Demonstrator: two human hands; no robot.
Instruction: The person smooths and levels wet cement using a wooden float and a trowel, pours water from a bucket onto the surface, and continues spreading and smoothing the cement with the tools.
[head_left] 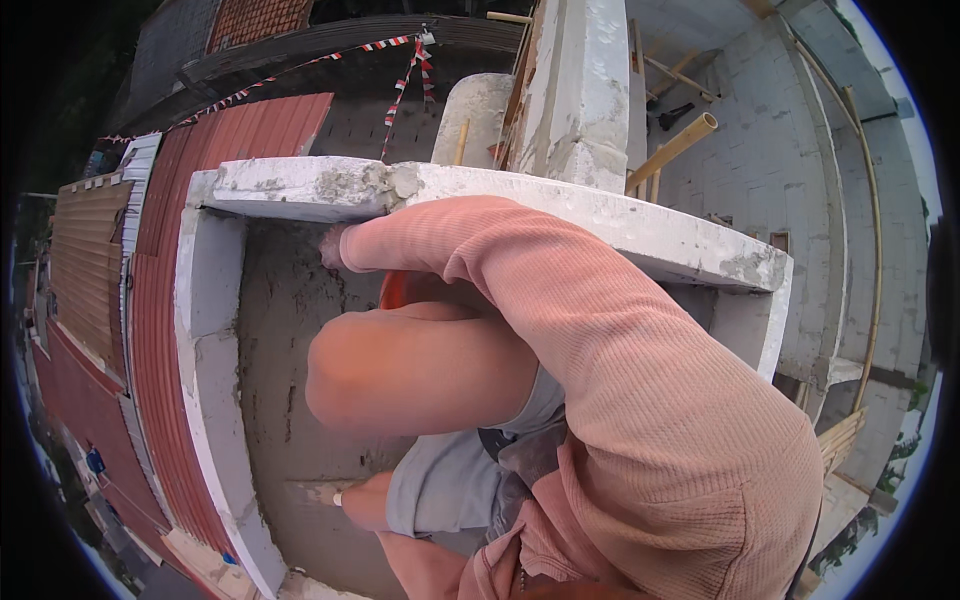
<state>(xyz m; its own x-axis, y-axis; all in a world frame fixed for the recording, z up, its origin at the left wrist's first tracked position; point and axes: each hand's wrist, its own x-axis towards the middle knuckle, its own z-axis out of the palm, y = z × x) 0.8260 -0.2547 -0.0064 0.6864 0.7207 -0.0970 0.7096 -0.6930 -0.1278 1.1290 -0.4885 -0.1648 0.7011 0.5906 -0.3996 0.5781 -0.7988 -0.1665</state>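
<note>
My right arm, in a pink ribbed sleeve, stretches to the inner side of the low white block wall. There my right hand hangs just above the wet-looking grey floor; it is small and dark, and its fingers cannot be made out. An orange thing shows between that sleeve and my bent knee, mostly hidden. My bare left forearm runs along the lower edge, its hand hidden by my leg. Beside my lower knee lies a flat greyish piece with a pale end; its kind is unclear.
Low block walls enclose me on the left, far side and right. Beyond the left wall lie red metal roofs, lower down. A white concrete beam and a bamboo pole stand past the far wall. Red-and-white bunting hangs farther off.
</note>
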